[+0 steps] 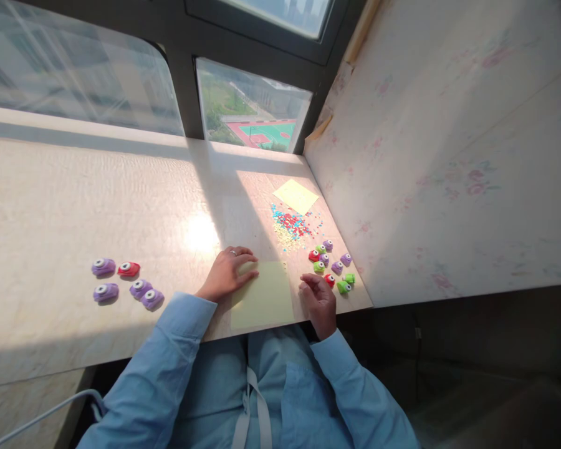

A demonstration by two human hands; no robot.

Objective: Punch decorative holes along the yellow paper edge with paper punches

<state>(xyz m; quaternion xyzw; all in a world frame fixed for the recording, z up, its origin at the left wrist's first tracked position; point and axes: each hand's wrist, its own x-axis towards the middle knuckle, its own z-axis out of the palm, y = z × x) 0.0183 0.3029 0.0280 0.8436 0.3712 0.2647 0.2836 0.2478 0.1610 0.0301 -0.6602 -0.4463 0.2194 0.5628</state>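
Note:
A pale yellow sheet (264,298) lies flat at the table's front edge. My left hand (230,272) rests at its upper left corner, fingers apart and lying flat, with a ring on one finger. Just right of the sheet, my right hand (320,302) is closed in a pinch; whatever is between the fingertips is too small to name. Beyond the sheet lies a pile of tiny red, blue and yellow pieces (290,227). Several purple, red and green punches (337,267) stand close to my right hand.
A second yellow sheet (297,196) lies behind the pile. Several purple punches and a red punch (128,269) stand on the table (65,218) at the left. A papered wall (449,156) borders the right side, windows the back. A white cable (47,415) is at the lower left.

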